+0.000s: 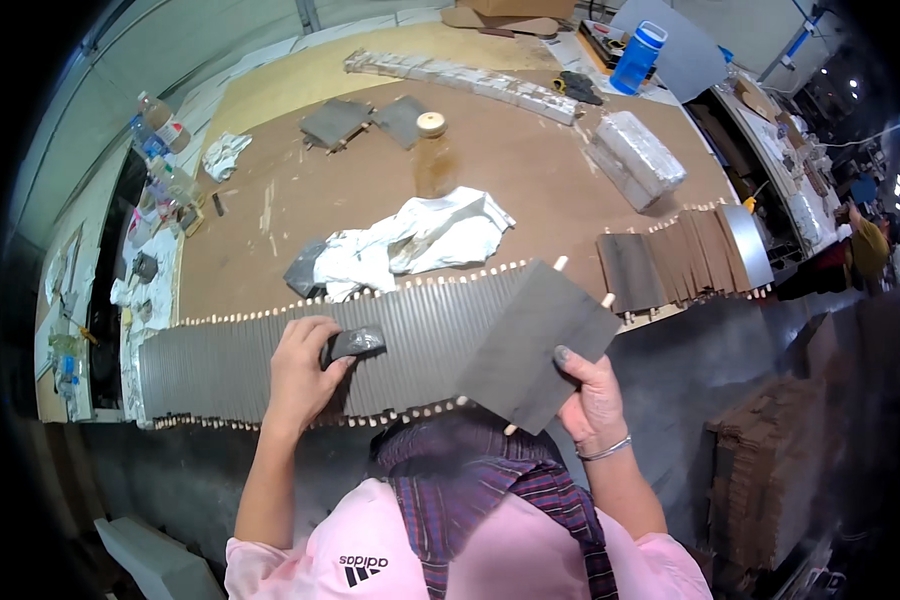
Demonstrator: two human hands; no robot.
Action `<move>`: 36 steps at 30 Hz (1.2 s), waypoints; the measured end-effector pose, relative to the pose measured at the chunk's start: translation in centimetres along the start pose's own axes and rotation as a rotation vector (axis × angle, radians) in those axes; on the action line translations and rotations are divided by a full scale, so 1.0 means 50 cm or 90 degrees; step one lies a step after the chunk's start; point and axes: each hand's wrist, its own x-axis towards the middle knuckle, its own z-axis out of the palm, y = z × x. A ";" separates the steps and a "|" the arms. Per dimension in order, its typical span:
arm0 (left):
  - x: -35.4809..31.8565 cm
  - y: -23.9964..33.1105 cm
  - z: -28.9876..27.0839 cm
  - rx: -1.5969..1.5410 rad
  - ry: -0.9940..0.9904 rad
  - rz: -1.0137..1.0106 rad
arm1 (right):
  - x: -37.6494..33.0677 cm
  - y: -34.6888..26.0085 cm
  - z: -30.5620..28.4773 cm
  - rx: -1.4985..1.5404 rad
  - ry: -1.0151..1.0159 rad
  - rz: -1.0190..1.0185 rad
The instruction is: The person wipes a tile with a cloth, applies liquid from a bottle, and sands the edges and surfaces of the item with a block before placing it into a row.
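A thin, stiff grey rectangular plate [535, 345] is held tilted above the long row of grey plates [270, 365], gripped at its lower edge by the right hand [592, 395]. A small dark pad [353, 343] is clamped in the left hand [303, 365] and pressed on the row. The plate is judged light and rigid, best taken by its edges.

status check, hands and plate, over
left hand gripping dark pad on plate row. right hand holding grey plate tilted. white cloth lies behind, apart.

Matt grey plates [300, 360] with pale wooden pegs lay on a brown, scuffed fibreboard table [530, 180]. A white cloth [420, 245] was crumpled; the wrapped block [638, 155] shone in glossy plastic; the bottle [637, 57] was translucent blue plastic.
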 end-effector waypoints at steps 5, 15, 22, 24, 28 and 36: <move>0.033 0.088 -0.015 -0.686 0.003 -0.212 | 0.012 0.053 0.024 -0.037 0.032 -0.029; 0.114 0.246 0.029 -0.917 -0.079 -0.108 | 0.003 0.093 0.092 -0.071 -0.005 -0.120; 0.122 0.294 0.036 -0.519 -0.022 0.114 | 0.012 0.082 0.096 -0.178 0.023 -0.162; 0.126 0.298 0.052 -0.413 0.094 0.250 | 0.013 0.083 0.096 -0.203 0.032 -0.169; 0.119 0.328 0.064 -0.306 0.128 0.371 | 0.017 0.104 0.063 -0.158 -0.047 -0.249; 0.130 0.311 0.060 -0.256 0.175 0.313 | 0.025 0.096 0.086 -0.237 0.045 -0.260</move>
